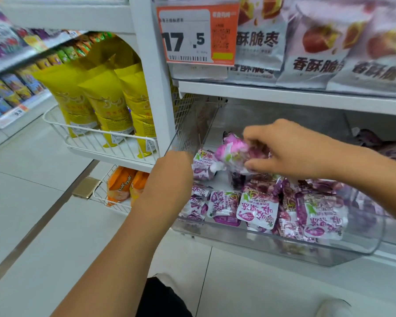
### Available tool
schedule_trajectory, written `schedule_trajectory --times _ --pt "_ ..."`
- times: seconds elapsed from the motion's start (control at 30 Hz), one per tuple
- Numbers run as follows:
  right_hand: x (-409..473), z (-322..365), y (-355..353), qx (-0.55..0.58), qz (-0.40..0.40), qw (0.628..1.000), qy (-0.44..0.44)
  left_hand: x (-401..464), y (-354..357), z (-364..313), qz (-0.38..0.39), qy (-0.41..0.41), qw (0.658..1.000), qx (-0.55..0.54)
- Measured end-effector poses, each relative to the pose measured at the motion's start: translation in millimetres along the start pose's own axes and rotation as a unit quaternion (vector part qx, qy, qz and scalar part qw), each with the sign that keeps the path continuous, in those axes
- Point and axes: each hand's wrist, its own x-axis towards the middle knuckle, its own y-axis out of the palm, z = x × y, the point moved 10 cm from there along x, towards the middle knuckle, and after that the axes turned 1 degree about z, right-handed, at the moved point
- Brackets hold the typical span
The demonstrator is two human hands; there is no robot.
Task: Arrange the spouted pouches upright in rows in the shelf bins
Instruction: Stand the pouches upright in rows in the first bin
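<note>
A clear plastic shelf bin (284, 252) holds several purple-and-white spouted pouches (257, 208), most lying in a loose pile toward its front. My right hand (293, 149) is over the bin's middle, fingers closed on a pink-purple pouch (231, 152) held above the pile, blurred by motion. My left hand (172, 170) is at the bin's left wall, touching a pouch (202, 165) that stands near the back left; its fingers are hidden behind the hand, so its grip is unclear.
A white shelf (284, 94) above carries large silver snack bags (318, 53) and an orange price tag (197, 33). To the left, wire baskets (96, 136) hold yellow bags and orange bags (121, 184). More purple pouches (375, 143) lie at the right. Tiled floor below.
</note>
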Motion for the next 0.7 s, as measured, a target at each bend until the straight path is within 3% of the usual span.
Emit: schedule_trajectory --times 0.17,0.3,0.4,0.47,0.57,0.7 --pt "15.0 -25.8 8.3 0.171 -0.037 0.98 0.099 -14.9 -1.4 3.4 -0.008 0.025 0.999 -0.018" --pt "21.5 -27.7 12.0 0.141 -0.101 0.978 0.114 -7.3 10.1 -6.2 0.042 0.021 0.999 0.02" --pt "27.6 -25.6 25.5 0.192 -0.122 0.962 0.15 -4.3 8.1 4.6 0.001 -0.04 0.994 -0.098" --pt "32.1 -24.1 37.5 0.296 -0.115 0.934 0.166 -8.3 -0.2 15.3 -0.043 -0.07 0.97 -0.229" --pt "42.0 -13.3 45.0 0.466 -0.078 0.873 0.119 -12.7 -13.5 22.8 -0.091 -0.051 0.927 -0.361" --pt "50.1 -14.2 45.6 0.596 0.005 0.795 0.112 -14.5 -8.7 11.8 -0.061 -0.027 0.96 -0.271"
